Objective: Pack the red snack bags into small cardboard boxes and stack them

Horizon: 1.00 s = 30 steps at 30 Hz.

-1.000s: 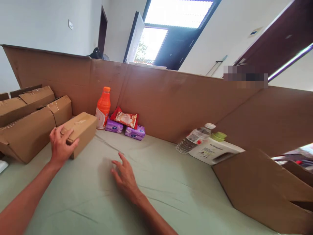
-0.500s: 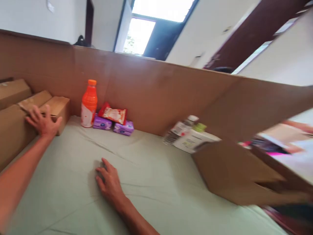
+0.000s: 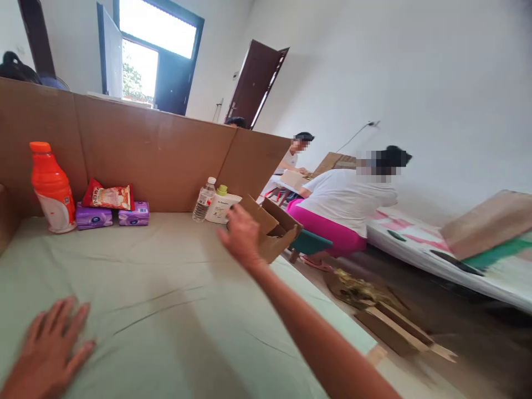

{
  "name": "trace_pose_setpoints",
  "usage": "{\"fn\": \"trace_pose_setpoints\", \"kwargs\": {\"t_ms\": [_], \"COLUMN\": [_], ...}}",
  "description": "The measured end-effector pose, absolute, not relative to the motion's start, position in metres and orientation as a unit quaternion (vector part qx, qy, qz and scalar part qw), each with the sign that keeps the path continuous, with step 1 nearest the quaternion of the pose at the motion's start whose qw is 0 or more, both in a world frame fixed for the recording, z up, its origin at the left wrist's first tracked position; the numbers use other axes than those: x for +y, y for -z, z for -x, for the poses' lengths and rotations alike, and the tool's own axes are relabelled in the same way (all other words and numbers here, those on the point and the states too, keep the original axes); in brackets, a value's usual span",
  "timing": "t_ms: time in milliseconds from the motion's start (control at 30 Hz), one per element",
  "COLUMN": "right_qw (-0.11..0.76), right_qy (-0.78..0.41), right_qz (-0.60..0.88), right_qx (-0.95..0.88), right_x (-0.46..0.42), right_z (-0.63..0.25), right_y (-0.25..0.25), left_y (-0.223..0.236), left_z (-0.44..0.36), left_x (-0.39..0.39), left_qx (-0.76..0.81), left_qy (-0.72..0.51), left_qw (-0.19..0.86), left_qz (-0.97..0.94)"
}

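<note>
My left hand (image 3: 54, 349) is spread over the green cloth at the lower left, with nothing in it. At the right end of the table my right hand (image 3: 243, 235) reaches forward, thumb and fingers apart, in front of an open cardboard box (image 3: 276, 233). I cannot tell whether it touches the box. Just beyond it stand a white bottle with a green cap (image 3: 218, 209) and a clear plastic bottle (image 3: 203, 204). On the left, an orange drink bottle (image 3: 52, 188) stands beside purple tissue packs (image 3: 93, 217), which have a red snack packet (image 3: 108, 197) on top.
A cardboard wall (image 3: 166, 160) borders the far side of the green-covered table (image 3: 158, 310). Beyond the right edge a person in a white shirt (image 3: 344, 194) sits on a stool. An open carton (image 3: 394, 327) lies on the floor.
The view has swung right. My left hand has left the cardboard boxes at the left and is now over the cloth. My right hand has moved from mid-table to the open box.
</note>
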State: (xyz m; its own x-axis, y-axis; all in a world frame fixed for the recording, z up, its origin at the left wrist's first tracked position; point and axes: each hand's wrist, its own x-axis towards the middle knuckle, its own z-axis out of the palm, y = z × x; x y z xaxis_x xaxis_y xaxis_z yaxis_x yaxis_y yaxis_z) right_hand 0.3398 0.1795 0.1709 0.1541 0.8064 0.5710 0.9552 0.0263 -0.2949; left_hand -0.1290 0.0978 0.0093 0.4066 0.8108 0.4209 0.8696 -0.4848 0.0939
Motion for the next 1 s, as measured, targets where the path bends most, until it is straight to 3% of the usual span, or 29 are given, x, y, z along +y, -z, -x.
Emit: {"fn": "trace_pose_setpoints", "kwargs": {"t_ms": [100,267,367,500,733,867,1000], "right_qw": [0.304,0.266,0.276,0.299,0.256,0.252,0.274], "right_qy": [0.165,0.04,0.0,-0.053,-0.046,-0.083,-0.158], "right_qz": [0.801,0.827,0.78,0.632,0.33,0.29,0.323], "right_qx": [-0.489,-0.493,-0.562,-0.713,-0.908,-0.919,-0.892], "right_x": [0.187,0.173,0.148,0.095,0.023,0.022,0.034], "right_z": [-0.412,-0.447,-0.423,-0.36,-0.246,-0.228,-0.235], "right_y": [-0.187,-0.182,-0.174,-0.173,-0.209,-0.212,-0.215], "left_y": [-0.024,-0.013,-0.013,-0.047,-0.102,-0.105,-0.1], "left_z": [0.068,0.003,0.013,0.059,0.119,0.127,0.126], "left_x": [0.06,0.029,0.031,0.046,0.049,0.038,0.035], "left_qx": [-0.405,-0.257,-0.326,-0.465,-0.489,-0.466,-0.477], "left_qy": [0.142,0.12,0.189,0.26,0.336,0.355,0.368], "left_qw": [0.064,-0.04,-0.103,-0.155,-0.226,-0.313,-0.297], "left_qz": [0.901,0.958,0.921,0.832,0.772,0.747,0.741]}}
